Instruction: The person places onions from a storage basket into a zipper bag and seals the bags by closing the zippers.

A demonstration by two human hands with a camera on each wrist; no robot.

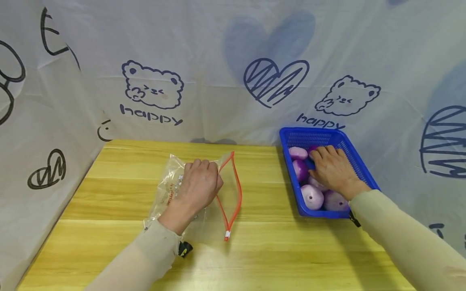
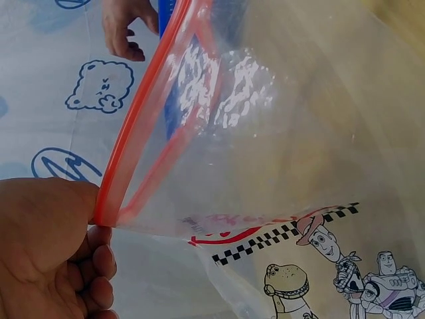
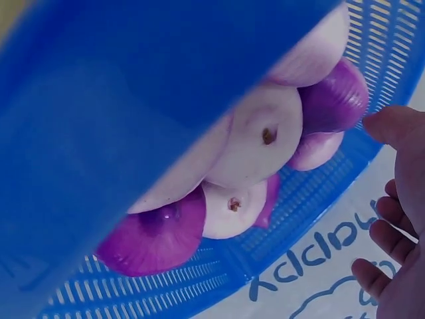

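My left hand [image 1: 200, 182] pinches the top edge of a clear zip bag [image 2: 312, 146] at one end of its red zip strip [image 2: 136, 143]. In the head view, the bag's mouth gapes toward the right, with a white slider [image 1: 227, 233] at the near end. Cartoon figures [image 2: 325, 242] are printed on the plastic. My right hand [image 1: 333, 169] reaches over the blue basket [image 1: 364, 171], its fingers loosely bent and holding nothing. Several onions lie in the basket, some pale like this onion [image 1: 312, 197], others deep purple like this onion [image 3: 156, 242]. The hand partly hides them from above.
Both the bag and the basket are on a yellow wood-grain table [image 1: 262, 250]. A white cloth [image 1: 214, 109] with blue drawings hangs behind the table and along its left side. The basket stands at the right, close to the cloth.
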